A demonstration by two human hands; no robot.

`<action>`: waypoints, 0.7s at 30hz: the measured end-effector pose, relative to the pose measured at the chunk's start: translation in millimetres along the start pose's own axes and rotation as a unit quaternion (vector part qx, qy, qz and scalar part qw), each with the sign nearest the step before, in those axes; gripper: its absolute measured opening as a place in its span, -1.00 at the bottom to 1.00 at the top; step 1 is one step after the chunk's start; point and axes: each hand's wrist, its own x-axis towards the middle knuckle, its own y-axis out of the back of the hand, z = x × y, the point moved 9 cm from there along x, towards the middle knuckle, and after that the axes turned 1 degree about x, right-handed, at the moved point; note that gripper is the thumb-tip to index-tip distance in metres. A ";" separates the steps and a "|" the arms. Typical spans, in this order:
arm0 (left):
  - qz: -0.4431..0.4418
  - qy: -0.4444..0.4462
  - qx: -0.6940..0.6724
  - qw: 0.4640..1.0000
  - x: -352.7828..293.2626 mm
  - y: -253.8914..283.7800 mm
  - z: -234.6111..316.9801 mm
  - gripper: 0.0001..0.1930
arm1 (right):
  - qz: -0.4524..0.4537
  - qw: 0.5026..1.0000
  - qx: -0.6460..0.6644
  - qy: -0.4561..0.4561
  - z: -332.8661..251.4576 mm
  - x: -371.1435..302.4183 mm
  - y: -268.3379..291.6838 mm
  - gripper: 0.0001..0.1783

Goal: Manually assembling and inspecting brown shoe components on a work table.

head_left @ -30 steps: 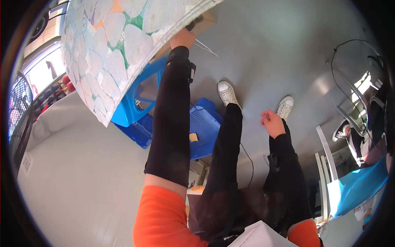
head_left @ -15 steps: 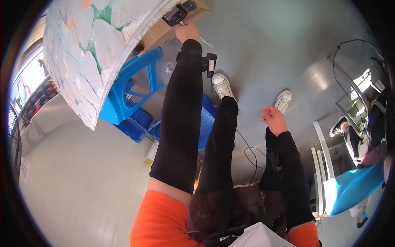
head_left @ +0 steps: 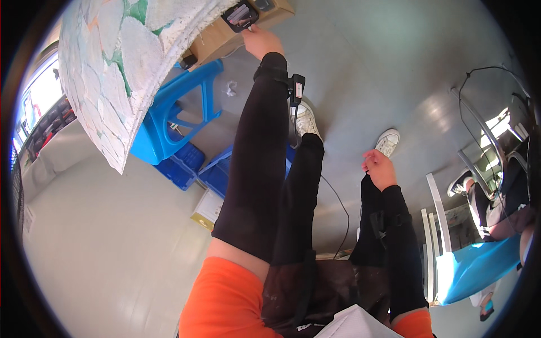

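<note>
My left hand [head_left: 262, 41] reaches far forward, its fingers pinched together at the near edge of a black, rounded rectangular frame [head_left: 239, 16]. This frame lies on a brown cardboard box [head_left: 216, 40]. Something pale and tiny shows at the fingertips, too small to name. Over my right leg hangs my right hand [head_left: 380, 169], loosely curled, with nothing visible in it. A small black device [head_left: 296, 89] is strapped by my left wrist. Close to the left hand is the edge of a large textured panel [head_left: 135, 62] in white, green and orange.
A blue plastic stool [head_left: 186, 112] stands below the panel, with blue crates [head_left: 183, 165] and a white box [head_left: 208, 207] near my left arm. At right are a white chair frame [head_left: 439, 211], a blue seat [head_left: 479, 267] and another person's shoe [head_left: 459, 183]. A cable [head_left: 345, 208] trails across the floor.
The view has shifted slightly. My left hand has bent at the wrist and stays at the black frame's edge. My right hand's fingers have drawn closer together.
</note>
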 end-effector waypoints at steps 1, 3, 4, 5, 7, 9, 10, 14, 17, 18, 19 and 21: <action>-0.001 -0.008 0.012 1.000 0.5 1.0 0.7 -0.74 | -0.004 1.000 0.004 -0.002 -0.5 0.8 -1.3 -0.81; 0.015 -0.021 -0.013 1.000 -2.2 4.2 2.3 -0.72 | -0.004 1.000 0.010 0.004 -1.2 2.8 -1.6 -0.81; 0.029 -0.035 -0.037 0.998 -4.0 6.6 4.5 -0.70 | -0.005 1.000 0.018 0.010 -2.2 3.9 -1.7 -0.81; 0.031 -0.036 -0.034 0.998 -3.9 5.5 -0.6 -0.70 | -0.008 1.000 0.018 0.011 -5.2 3.2 -3.9 -0.81; 0.084 -0.023 0.020 0.996 -4.2 14.1 -13.6 -0.69 | -0.014 0.999 0.029 0.005 -12.1 1.6 -8.1 -0.81; 0.028 -0.007 0.089 0.996 -4.2 16.2 -29.6 -0.69 | -0.008 1.000 0.024 0.010 -7.0 3.3 -3.1 -0.81; -0.028 0.012 0.152 0.988 -3.8 13.5 -40.8 -0.69 | 0.002 1.000 0.017 0.016 -4.4 3.8 1.2 -0.81; -0.076 -0.114 0.126 0.983 35.3 53.7 -18.0 -0.64 | 0.035 0.999 0.006 -0.002 -0.1 -1.1 30.5 -0.80; -0.067 -0.287 0.171 0.940 173.2 90.8 -50.6 -0.66 | -0.001 0.999 0.031 0.025 -22.9 -3.5 -0.3 -0.81; -0.093 -0.315 0.214 0.920 179.2 75.6 -45.2 -0.65 | 0.011 0.999 0.027 0.020 -15.2 -0.9 6.8 -0.81; -0.118 -0.345 0.252 0.897 181.8 56.6 -30.0 -0.64 | 0.023 0.999 0.019 0.014 -7.2 -0.1 18.2 -0.81; -0.157 -0.403 0.341 0.834 190.0 39.1 -2.5 -0.61 | 0.032 0.999 0.015 0.010 -1.6 0.5 22.5 -0.82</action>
